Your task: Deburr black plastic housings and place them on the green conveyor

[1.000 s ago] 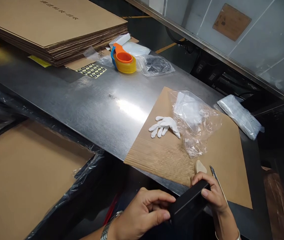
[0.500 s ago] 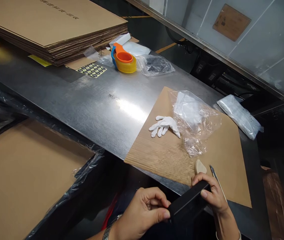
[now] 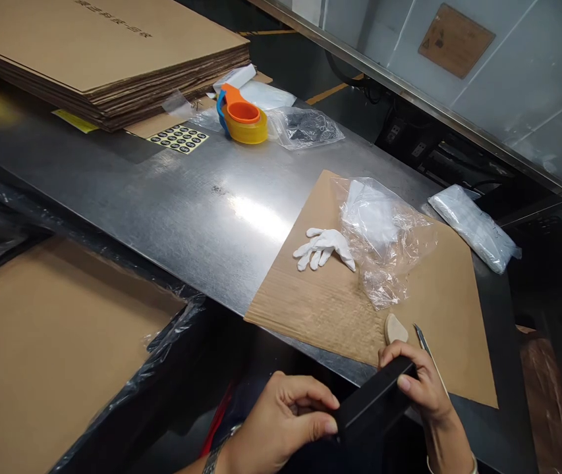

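A black, smooth, box-shaped piece (image 3: 377, 401) is held at a slant between my two hands, just off the table's front edge. My right hand (image 3: 421, 378) grips its far end, thumb on top and fingers behind. At the near end, my left hand (image 3: 293, 411) pinches the corner between thumb and forefinger. The underside of the piece merges into the dark below. Just beyond my right hand, a beige wedge-shaped pad (image 3: 396, 329) and a thin pen-like tool with a dark tip (image 3: 423, 341) lie on a cardboard sheet (image 3: 310, 313).
A white glove (image 3: 325, 249) and a clear plastic bag (image 3: 384, 224) lie on the cardboard. Farther back on the metal table (image 3: 176, 197) are a tape dispenser (image 3: 244, 118), a sticker sheet (image 3: 179, 138) and stacked cardboard (image 3: 162, 79). A wrapped packet (image 3: 473, 227) rests at right. A plastic-lined box (image 3: 63, 342) stands at left.
My left forefinger has lifted slightly, and the gap between it and the thumb is a little wider. The black piece and my right hand stay nearly still; the view shifts slightly.
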Action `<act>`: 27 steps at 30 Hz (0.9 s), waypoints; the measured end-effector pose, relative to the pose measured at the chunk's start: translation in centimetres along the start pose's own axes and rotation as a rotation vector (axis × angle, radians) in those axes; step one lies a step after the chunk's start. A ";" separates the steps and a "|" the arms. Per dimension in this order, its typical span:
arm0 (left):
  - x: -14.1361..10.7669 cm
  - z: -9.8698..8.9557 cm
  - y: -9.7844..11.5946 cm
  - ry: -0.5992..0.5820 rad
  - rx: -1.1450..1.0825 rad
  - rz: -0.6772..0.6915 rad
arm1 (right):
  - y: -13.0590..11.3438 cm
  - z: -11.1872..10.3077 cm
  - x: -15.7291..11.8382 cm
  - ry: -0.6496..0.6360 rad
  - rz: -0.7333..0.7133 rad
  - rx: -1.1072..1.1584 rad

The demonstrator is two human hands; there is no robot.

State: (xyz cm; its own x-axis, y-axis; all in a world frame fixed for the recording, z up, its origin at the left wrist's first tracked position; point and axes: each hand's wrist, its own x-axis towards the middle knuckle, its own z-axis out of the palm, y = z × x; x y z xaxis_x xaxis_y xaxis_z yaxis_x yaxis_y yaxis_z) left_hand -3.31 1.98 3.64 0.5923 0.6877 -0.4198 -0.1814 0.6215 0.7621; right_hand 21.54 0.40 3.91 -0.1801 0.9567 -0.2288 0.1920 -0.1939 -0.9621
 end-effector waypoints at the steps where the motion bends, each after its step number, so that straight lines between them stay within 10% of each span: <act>1: 0.0 0.0 0.0 0.006 -0.004 0.009 | 0.0 0.0 0.0 0.002 0.002 -0.001; 27: -0.4 0.5 -0.1 0.033 0.119 0.160 | 0.6 -0.5 -0.3 -0.015 0.001 0.047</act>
State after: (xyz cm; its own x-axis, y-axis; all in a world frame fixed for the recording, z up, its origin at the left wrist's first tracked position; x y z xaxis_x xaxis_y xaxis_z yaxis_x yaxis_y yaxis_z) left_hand -3.16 1.42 4.01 0.5374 0.7869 -0.3032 -0.1758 0.4562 0.8723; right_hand 22.15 0.12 3.47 -0.1941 0.9532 -0.2320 0.1463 -0.2057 -0.9676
